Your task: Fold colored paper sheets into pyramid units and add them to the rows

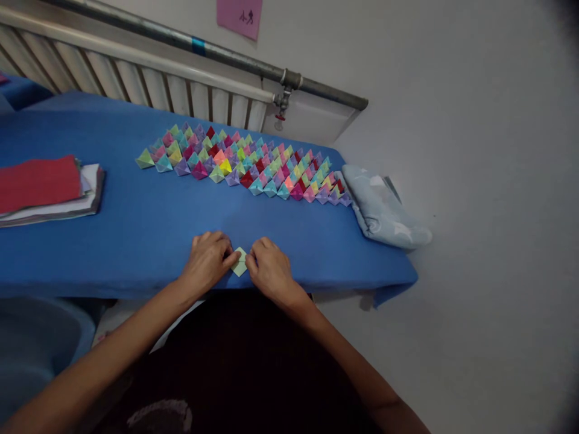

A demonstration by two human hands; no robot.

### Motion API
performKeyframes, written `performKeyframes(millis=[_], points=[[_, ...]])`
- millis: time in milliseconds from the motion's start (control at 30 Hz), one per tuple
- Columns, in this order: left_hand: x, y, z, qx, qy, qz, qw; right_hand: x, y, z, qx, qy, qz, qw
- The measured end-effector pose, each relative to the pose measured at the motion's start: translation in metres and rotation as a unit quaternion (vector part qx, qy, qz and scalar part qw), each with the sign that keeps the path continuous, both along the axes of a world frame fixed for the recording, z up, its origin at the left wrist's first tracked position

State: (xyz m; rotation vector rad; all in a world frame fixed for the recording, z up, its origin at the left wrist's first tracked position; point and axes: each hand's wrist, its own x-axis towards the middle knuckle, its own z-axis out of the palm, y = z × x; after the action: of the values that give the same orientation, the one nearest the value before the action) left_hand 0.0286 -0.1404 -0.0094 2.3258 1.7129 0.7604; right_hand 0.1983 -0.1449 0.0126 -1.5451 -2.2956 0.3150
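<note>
A small light-green folded paper [239,263], diamond-shaped with a crease across its middle, lies near the front edge of the blue-covered table [149,235]. My left hand [210,258] pinches its left corner, the thumb resting on top. From the other side my right hand [269,267] grips the right corner with curled fingers. Beyond both hands, rows of folded paper pieces [199,171] in many colours stand close together across the table.
On the left is a stack of red paper [38,184] over white sheets [85,202]. A folded grey-blue cloth [384,208] sits at the right end against the wall. Behind the table run a radiator [131,81] and a metal pipe [244,63]. A blue chair [40,337] stands lower left.
</note>
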Motion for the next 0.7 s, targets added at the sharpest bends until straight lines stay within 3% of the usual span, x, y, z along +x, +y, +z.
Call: performKeyframes(millis=[200,367,433,567,700], points=[[-0.01,-0.003,0.0,-0.023,0.021,0.021,0.999,-0.001,0.001,0.007,-0.029,-0.021,0.003,0.999],[-0.017,-0.011,0.002,0.045,0.052,0.032,0.997,0.0,0.003,0.01,-0.038,-0.037,0.003,0.999],[-0.014,-0.017,0.003,0.107,0.063,-0.002,0.992,0.0,0.003,0.009,-0.029,-0.033,0.004,0.999],[-0.007,-0.031,0.001,0.175,0.083,-0.144,0.97,-0.001,0.003,0.008,-0.028,-0.029,0.004,0.999],[-0.01,-0.039,-0.002,0.155,0.109,-0.159,0.969,0.0,0.004,0.01,-0.041,-0.032,0.005,0.999]])
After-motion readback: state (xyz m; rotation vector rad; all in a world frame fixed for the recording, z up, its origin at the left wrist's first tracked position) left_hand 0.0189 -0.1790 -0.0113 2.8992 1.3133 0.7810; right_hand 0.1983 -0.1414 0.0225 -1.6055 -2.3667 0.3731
